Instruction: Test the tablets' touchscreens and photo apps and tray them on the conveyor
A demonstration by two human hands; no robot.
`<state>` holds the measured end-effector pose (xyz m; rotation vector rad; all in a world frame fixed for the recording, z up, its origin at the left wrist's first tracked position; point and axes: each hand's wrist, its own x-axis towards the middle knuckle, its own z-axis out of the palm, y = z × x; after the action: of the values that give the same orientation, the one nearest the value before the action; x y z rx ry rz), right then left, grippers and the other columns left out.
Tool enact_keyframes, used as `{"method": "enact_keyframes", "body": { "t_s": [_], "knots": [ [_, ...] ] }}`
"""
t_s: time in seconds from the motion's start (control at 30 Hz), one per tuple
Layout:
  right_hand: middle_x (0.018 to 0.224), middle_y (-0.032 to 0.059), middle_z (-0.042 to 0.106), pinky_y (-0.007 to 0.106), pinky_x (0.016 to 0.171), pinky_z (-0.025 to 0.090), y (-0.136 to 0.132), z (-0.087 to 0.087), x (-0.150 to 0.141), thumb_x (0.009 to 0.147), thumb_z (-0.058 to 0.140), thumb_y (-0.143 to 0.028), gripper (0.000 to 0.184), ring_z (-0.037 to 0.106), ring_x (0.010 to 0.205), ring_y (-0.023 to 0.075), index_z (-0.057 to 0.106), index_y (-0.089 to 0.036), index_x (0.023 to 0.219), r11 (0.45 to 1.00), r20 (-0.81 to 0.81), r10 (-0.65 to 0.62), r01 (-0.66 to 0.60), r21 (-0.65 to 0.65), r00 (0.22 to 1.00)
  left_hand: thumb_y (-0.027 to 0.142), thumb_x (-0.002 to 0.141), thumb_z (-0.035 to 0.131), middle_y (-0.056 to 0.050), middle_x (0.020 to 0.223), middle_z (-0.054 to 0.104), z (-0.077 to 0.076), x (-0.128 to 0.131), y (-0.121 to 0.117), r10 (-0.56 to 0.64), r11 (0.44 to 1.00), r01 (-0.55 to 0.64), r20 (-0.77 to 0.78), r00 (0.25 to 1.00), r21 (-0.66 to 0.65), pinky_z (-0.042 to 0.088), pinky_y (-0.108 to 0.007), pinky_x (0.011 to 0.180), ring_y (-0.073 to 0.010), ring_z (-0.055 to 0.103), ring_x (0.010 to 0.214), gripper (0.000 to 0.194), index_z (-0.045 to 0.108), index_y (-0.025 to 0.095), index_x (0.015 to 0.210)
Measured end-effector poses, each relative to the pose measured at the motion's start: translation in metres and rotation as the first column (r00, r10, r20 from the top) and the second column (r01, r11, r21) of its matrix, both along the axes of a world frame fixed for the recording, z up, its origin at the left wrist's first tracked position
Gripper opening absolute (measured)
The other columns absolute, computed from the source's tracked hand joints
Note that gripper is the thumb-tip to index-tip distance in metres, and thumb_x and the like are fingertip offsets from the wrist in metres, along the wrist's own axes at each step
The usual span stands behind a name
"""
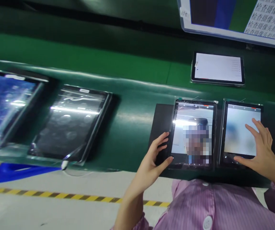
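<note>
Two lit tablets lie side by side in front of me on a black mat [160, 118]. At the lower left corner of the left tablet [193, 140] is my left hand [155, 156], fingers apart, its thumb touching that corner. This tablet's screen shows a camera picture with a pixelated area. Over the right tablet [239, 131] my right hand [260, 148] is spread, thumb near the lower edge of the screen and fingers above its right side. A blurred picture fills that screen. Neither hand grips anything.
Another tablet [217, 68] with a white screen lies farther back. To the left are a dark tablet [70, 124] with a cable at its front edge and a blue-lit tablet [8, 108]. A framed sign [238, 19] stands at the top right.
</note>
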<state>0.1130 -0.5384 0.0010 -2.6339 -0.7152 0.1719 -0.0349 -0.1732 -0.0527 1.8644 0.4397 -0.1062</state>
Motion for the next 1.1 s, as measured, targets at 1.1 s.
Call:
{"method": "enact_keyframes", "body": {
  "t_s": [1.1],
  "knots": [
    [0.16,0.0209,0.036,0.062,0.111,0.052,-0.091,0.005,-0.002,0.085,0.069,-0.079,0.108,0.055,0.136,0.0415,0.023,-0.028,0.168,0.963,-0.008,-0.27,0.27,-0.004,0.963,0.055,0.093,0.07,-0.013,0.17,0.033,-0.005,-0.009,-0.028,0.037,0.97,-0.065,0.122,0.992,0.233,0.039,-0.061,0.124,-0.0394,0.038,0.154,0.09,0.023,0.035,0.166]
  ]
}}
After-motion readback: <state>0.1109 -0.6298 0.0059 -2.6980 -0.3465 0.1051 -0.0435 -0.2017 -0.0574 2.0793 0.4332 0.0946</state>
